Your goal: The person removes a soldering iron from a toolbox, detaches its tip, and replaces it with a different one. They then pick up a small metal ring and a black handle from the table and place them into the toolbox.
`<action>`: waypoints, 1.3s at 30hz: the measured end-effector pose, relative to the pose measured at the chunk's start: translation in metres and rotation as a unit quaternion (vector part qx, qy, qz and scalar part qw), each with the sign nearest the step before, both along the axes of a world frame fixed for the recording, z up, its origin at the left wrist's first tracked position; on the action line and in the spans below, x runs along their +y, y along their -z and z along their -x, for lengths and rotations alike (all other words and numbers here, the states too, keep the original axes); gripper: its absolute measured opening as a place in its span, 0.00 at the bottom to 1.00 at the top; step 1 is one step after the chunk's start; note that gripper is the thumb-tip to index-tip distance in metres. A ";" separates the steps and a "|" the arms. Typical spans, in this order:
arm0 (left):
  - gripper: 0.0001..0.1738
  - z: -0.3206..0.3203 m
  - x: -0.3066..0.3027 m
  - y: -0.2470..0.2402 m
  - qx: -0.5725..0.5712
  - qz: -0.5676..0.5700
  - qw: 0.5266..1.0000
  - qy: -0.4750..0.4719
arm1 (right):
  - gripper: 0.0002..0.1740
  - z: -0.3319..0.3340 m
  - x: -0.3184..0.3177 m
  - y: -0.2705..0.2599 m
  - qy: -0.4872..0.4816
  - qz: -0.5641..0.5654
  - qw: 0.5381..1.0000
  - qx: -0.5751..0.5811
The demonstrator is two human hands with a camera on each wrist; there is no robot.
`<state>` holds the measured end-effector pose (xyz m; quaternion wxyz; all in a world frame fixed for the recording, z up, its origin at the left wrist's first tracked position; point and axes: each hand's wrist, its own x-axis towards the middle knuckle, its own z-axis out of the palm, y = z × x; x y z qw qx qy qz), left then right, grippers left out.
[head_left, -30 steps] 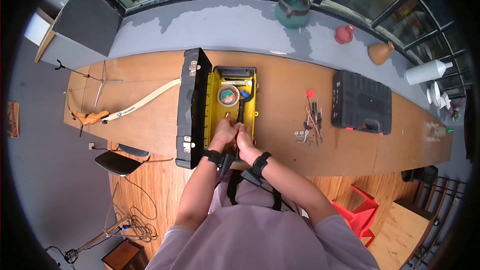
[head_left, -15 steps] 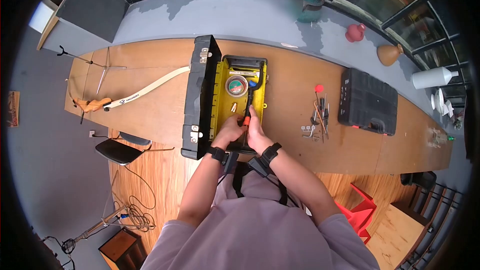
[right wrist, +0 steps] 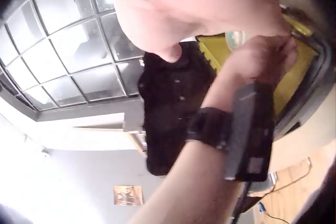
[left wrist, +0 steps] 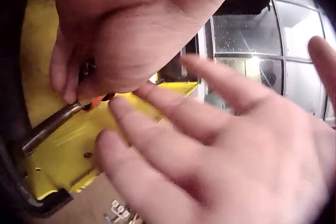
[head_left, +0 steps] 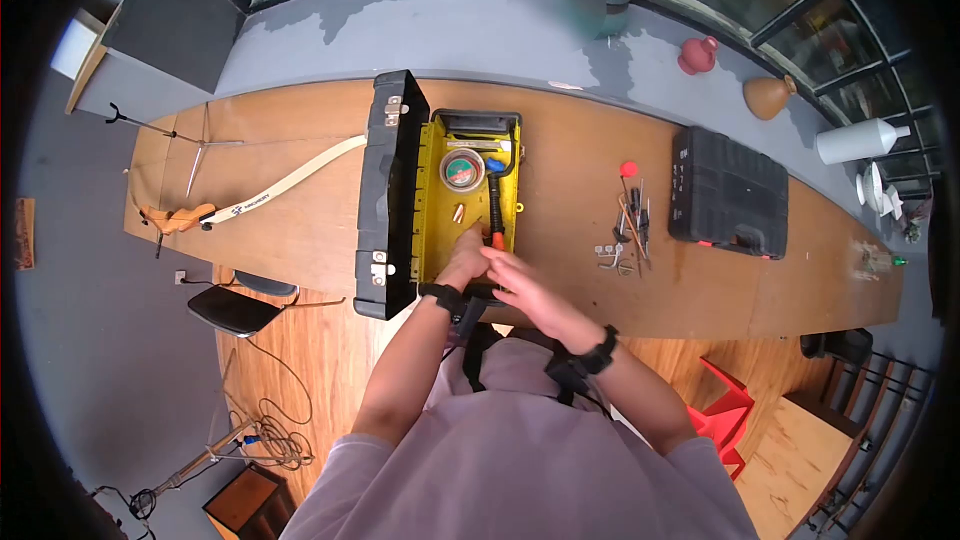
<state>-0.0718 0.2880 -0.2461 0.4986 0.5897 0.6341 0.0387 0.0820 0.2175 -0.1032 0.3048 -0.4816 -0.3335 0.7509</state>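
Note:
A toolbox with a yellow inside [head_left: 436, 245] stands on the table, its black lid [head_left: 385, 200] swung open to the left. In its right side lies a long tool with a black handle [head_left: 495, 205], an orange part and a curved black end. My left hand [head_left: 464, 262] reaches into the box, and its curled fingers pinch this tool near the orange part, where a metal bar [left wrist: 52, 128] shows. My right hand [head_left: 538, 298] hovers beside it over the front right edge, fingers straight and spread, holding nothing. A round tin or roll [head_left: 462, 171] and a small copper-coloured piece [head_left: 458, 213] lie farther in.
Several small tools [head_left: 635, 215] lie on the table to the right, with a closed black case [head_left: 728, 192] beyond them. A bow [head_left: 250, 205] and a thin metal stand [head_left: 200, 152] are left of the lid. Vases line the sill behind.
My right hand has let go of the tool and drawn back to the right, its fingers opening. My left hand stays at the tool's near part.

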 end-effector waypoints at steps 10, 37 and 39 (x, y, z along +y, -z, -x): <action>0.30 -0.021 0.012 -0.032 0.149 -0.015 0.984 0.096 | 0.20 -0.155 -0.068 0.067 0.230 0.100 0.963 -0.100; 0.14 0.019 -0.096 -0.109 -0.043 -0.207 0.977 -0.028 | 0.07 -0.231 -0.011 0.138 0.081 -0.201 0.644 -0.733; 0.14 0.017 -0.099 -0.117 -0.040 -0.199 0.979 -0.034 | 0.06 -0.234 -0.010 0.134 0.082 -0.207 0.653 -0.724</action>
